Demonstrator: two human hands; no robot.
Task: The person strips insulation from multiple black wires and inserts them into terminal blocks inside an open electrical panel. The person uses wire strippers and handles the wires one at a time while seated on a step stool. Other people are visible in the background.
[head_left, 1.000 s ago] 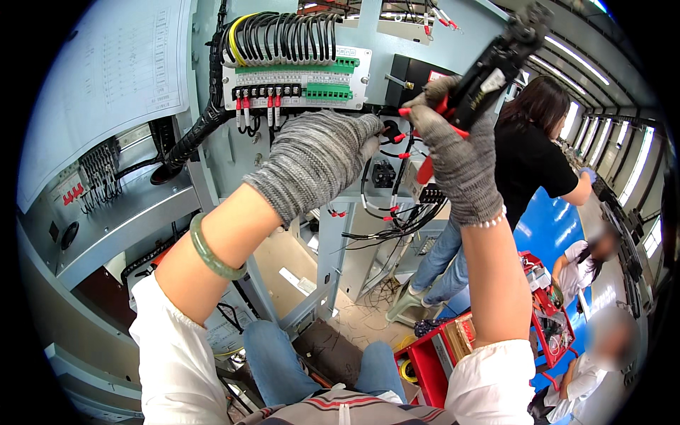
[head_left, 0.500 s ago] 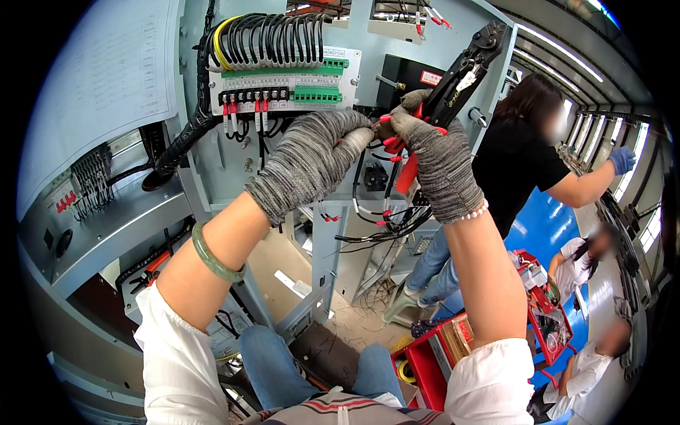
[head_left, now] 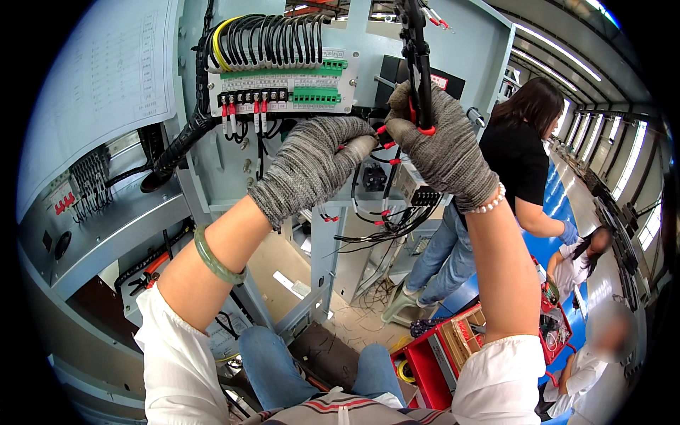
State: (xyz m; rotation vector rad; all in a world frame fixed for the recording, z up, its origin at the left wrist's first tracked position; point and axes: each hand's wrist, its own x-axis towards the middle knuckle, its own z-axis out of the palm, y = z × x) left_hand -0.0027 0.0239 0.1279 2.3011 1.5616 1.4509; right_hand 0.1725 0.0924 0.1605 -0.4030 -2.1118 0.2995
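Note:
My left hand [head_left: 312,164], in a grey knit glove, is closed in a pinch just below the terminal strip. A thin black wire with red sleeves [head_left: 383,139] shows at its fingertips; the pinched part is mostly hidden. Close beside it, my right hand [head_left: 443,138], gloved alike, is wrapped round the crimping pliers [head_left: 416,57], black with red on the handles. The pliers stand nearly upright, head up. Black wires with red-sleeved ends [head_left: 386,212] hang below the hands. The terminal strip [head_left: 322,94] has green blocks and black screw terminals, some with red lugs attached.
A thick black cable bundle [head_left: 202,117] runs down the grey cabinet's left side. A paper diagram [head_left: 106,78] hangs at far left. To the right a co-worker in black [head_left: 520,152] stands close by. A red toolbox [head_left: 428,368] sits at lower right; other people are beyond it.
My right hand has turned the pliers from leaning right to nearly upright, and their red handles are now mostly covered. My left hand stays almost in place. The co-worker's gloved hand has come down.

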